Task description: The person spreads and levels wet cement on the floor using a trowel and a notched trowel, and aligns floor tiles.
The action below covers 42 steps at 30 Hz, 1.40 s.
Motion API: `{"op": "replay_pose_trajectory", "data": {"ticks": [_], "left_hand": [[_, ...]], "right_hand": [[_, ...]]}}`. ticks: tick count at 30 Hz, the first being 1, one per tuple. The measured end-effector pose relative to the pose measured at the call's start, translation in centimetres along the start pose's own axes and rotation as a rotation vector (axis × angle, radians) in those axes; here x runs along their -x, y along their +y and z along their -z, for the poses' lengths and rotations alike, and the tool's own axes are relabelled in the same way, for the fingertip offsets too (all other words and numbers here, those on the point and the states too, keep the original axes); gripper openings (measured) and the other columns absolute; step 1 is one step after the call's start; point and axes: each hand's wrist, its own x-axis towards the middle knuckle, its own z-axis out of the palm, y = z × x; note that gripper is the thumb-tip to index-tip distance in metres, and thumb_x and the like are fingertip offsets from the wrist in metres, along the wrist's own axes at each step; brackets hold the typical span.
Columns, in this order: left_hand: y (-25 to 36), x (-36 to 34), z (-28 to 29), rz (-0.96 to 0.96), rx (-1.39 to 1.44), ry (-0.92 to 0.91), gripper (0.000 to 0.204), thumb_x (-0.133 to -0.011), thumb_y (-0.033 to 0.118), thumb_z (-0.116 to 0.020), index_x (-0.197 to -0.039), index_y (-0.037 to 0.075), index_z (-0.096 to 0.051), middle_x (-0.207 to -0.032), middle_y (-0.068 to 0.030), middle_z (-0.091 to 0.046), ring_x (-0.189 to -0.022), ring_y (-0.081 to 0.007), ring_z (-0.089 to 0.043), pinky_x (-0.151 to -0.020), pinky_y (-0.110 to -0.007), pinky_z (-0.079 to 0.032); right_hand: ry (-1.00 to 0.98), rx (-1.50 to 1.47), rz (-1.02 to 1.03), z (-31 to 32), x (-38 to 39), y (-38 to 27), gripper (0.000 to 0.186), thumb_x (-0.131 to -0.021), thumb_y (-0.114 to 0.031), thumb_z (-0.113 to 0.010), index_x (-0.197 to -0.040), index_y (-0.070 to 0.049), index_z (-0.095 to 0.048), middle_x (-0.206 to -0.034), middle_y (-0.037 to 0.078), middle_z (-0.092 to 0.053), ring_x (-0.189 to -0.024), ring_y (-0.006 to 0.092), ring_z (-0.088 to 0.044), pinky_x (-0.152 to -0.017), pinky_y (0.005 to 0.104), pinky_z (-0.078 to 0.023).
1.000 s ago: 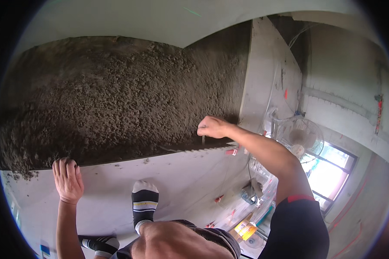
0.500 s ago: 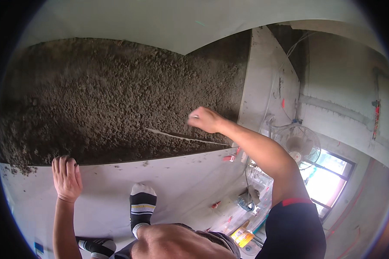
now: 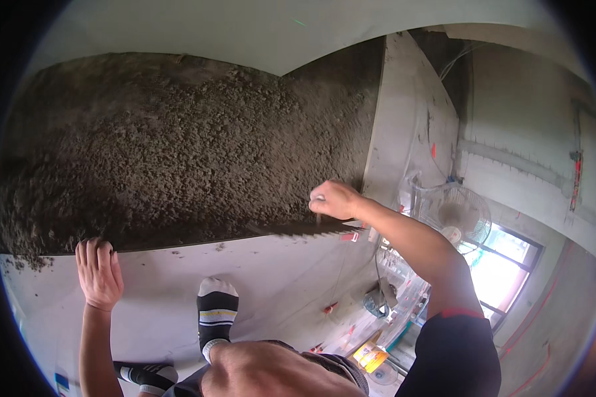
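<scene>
My right hand (image 3: 336, 200) is closed round the handle of a notched trowel, low over the right part of a bed of dark, crumbly mortar (image 3: 198, 145). The trowel's toothed blade (image 3: 304, 229) lies along the mortar's near edge, beside the edge of a pale slab (image 3: 165, 284). At the left, my left hand (image 3: 99, 272) rests on that slab, fingers laid out and their tips over its edge against the mortar. Nothing shows in its grasp. Most of the trowel handle is hidden by my right fist.
My socked foot (image 3: 216, 311) stands on the pale slab. Crumbs of mortar (image 3: 36, 261) lie at its left edge. A pale panel (image 3: 404, 112) borders the mortar on the right. Beyond are a fan (image 3: 451, 215), a yellow bucket (image 3: 371, 357) and a window (image 3: 510, 271).
My right hand has moved right and nearer, bringing the trowel to the slab's edge. The blade has turned, so its teeth now show. My left hand has hardly moved.
</scene>
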Motion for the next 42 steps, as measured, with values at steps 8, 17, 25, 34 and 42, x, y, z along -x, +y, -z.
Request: {"op": "replay_pose_trajectory", "data": {"ticks": [8,17,25,34,42], "left_hand": [[-0.1,-0.5,0.3,-0.037,0.004,0.016,0.013,-0.094,0.011,-0.049,-0.102,0.000,-0.051,-0.106,-0.0199,-0.052,-0.093,-0.0390,-0.051,-0.087,-0.051,-0.041],[0.0,-0.4,0.3,-0.024,0.000,0.007,0.016,-0.092,0.015,-0.052,-0.102,0.002,-0.053,-0.103,-0.0175,-0.053,-0.094,-0.0378,-0.051,-0.088,-0.051,-0.040],[0.0,0.1,0.4,0.082,-0.043,0.195,0.020,-0.090,0.013,-0.055,-0.107,0.003,-0.052,-0.106,-0.0173,-0.056,-0.099,-0.0373,-0.053,-0.095,-0.053,-0.038],[-0.6,0.8,-0.1,0.148,-0.075,0.221,0.016,-0.096,0.014,-0.051,-0.107,0.003,-0.051,-0.105,-0.0185,-0.054,-0.097,-0.0386,-0.051,-0.094,-0.052,-0.037],[0.2,-0.7,0.0,0.154,-0.098,0.194,0.016,-0.094,0.016,-0.053,-0.105,0.005,-0.052,-0.103,-0.0153,-0.057,-0.099,-0.0355,-0.055,-0.094,-0.053,-0.039]], "right_hand": [[-0.004,0.102,-0.142,-0.4,-2.7,-0.5,0.036,-0.084,-0.043,-0.061,-0.094,-0.011,-0.073,-0.101,0.021,-0.071,-0.100,0.0405,-0.066,-0.091,0.0480,-0.052],[-0.176,-0.025,0.114,-1.8,-7.7,-8.9,0.045,-0.085,-0.042,-0.057,-0.086,0.002,-0.069,-0.086,0.025,-0.068,-0.084,0.0386,-0.067,-0.080,0.0485,-0.051],[-0.191,-0.102,0.202,-1.0,-9.1,-19.3,0.051,-0.086,-0.043,-0.055,-0.076,0.005,-0.066,-0.078,0.026,-0.066,-0.075,0.0371,-0.067,-0.074,0.0465,-0.051],[0.007,-0.095,0.106,1.5,-7.9,-17.0,0.043,-0.087,-0.040,-0.058,-0.074,-0.001,-0.067,-0.076,0.022,-0.069,-0.072,0.0338,-0.070,-0.071,0.0487,-0.052],[-0.046,0.101,-0.128,-1.7,-4.7,-5.2,0.044,-0.088,-0.048,-0.058,-0.087,-0.005,-0.070,-0.101,0.020,-0.071,-0.101,0.0395,-0.067,-0.090,0.0486,-0.052]]}}
